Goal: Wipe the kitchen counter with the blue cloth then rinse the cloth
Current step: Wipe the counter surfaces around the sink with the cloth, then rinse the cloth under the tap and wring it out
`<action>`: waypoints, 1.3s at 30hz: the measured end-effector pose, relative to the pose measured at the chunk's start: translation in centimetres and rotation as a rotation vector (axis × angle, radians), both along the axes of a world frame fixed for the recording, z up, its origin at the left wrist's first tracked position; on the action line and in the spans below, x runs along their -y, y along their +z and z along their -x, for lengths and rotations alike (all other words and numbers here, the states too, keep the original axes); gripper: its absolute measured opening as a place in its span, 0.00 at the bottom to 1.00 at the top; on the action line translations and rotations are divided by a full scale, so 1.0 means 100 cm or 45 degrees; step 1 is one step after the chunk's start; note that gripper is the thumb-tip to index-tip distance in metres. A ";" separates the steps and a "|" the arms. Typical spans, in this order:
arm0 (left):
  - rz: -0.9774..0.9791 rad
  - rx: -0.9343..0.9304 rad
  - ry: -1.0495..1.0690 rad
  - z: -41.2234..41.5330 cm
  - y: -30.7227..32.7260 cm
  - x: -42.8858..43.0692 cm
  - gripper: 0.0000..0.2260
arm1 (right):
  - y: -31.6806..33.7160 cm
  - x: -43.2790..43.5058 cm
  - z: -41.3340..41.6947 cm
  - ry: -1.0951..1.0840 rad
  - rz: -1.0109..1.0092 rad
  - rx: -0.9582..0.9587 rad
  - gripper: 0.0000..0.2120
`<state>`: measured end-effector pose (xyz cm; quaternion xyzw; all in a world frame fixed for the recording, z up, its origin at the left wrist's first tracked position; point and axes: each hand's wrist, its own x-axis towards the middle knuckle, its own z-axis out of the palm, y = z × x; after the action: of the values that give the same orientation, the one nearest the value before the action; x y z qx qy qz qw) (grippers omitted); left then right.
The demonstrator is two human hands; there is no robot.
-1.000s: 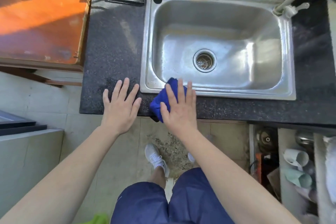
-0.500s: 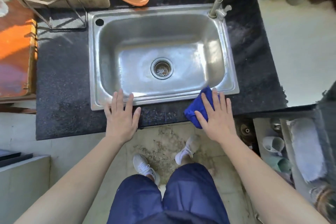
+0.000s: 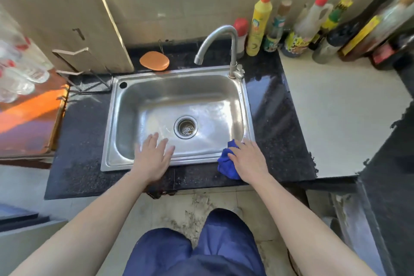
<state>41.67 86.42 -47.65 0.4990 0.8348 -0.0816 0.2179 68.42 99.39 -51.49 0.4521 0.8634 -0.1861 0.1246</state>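
Fingers (image 3: pixel 237 147) of right hand (image 3: pixel 248 159): straight, pressing blue cloth (image 3: pixel 226 164) flat on bench (image 3: pixel 280 141) at sink (image 3: pixel 197 159) corner. Left hand (image 3: pixel 152 157): fingers spread, holding nothing, over sink's front rim.

Blue cloth (image 3: pixel 226 164) bunched on black counter (image 3: pixel 276 141), front-rt.

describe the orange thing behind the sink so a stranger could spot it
Start at the steel sink set in the dark counter. Behind its back rim, left of the faucet, lies a flat orange oval. Its neighbours are tall bottles; it alone lies low and round.
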 end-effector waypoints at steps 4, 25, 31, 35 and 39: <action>-0.093 -0.057 -0.005 0.013 0.029 -0.032 0.25 | 0.047 -0.030 0.027 -0.334 0.107 -0.405 0.16; -0.356 0.321 -0.375 0.104 0.045 -0.116 0.31 | 0.104 -0.057 0.128 -1.469 0.840 -1.487 0.08; -0.374 0.630 -0.267 0.074 0.032 -0.149 0.34 | 0.108 -0.059 0.118 -1.346 1.222 -1.782 0.14; -0.485 0.687 -0.194 0.060 0.034 -0.166 0.14 | 0.096 -0.078 0.103 -1.413 1.185 -1.640 0.13; -0.511 0.907 0.120 0.044 0.040 -0.167 0.06 | 0.079 -0.095 0.094 -1.456 1.144 -1.347 0.16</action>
<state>37.27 103.14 -43.63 0.4899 0.7283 0.2708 0.3952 59.01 108.85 -43.59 0.5767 0.2968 -0.7237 -0.2357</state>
